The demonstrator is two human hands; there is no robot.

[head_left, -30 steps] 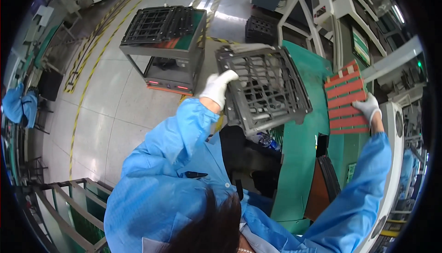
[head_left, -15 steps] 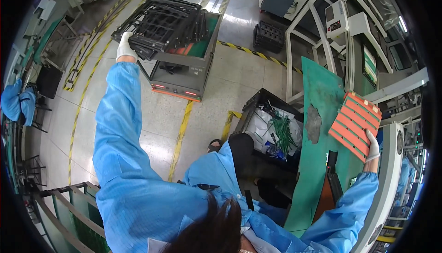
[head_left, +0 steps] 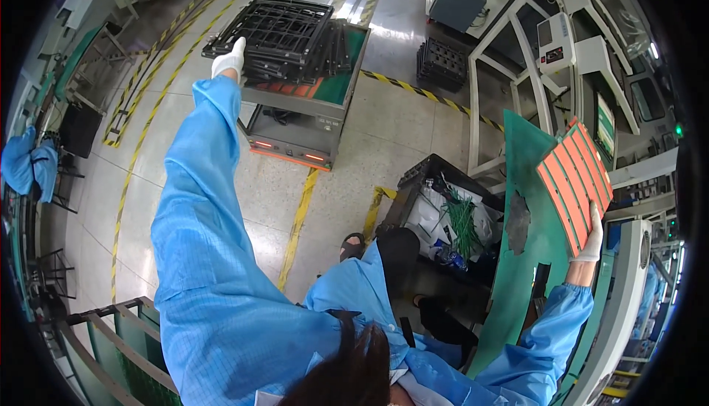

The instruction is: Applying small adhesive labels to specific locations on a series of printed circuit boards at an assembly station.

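My left hand (head_left: 229,60), in a white glove, is closed on the near left corner of the top black lattice frame (head_left: 284,22). That frame rests on a stack of similar frames, which lie fanned out on a cart (head_left: 295,114); part of the grip is hidden behind my glove. On the right, my gloved right hand (head_left: 593,237) grips the lower right edge of an orange panel (head_left: 572,184) crossed by dark green stripes. The panel is tilted up above a green-topped bench (head_left: 526,162).
Between bench and cart, a black bin (head_left: 402,184) holds green ties and crumpled plastic. More black frames (head_left: 441,65) are piled on the floor beyond. A white metal stand (head_left: 480,110) rises behind the bench. A slotted rack (head_left: 111,328) is at lower left.
The orange panel has tipped more upright in my right hand. My left hand and the top black frame have shifted slightly right over the stack; the whole view has also moved a little.
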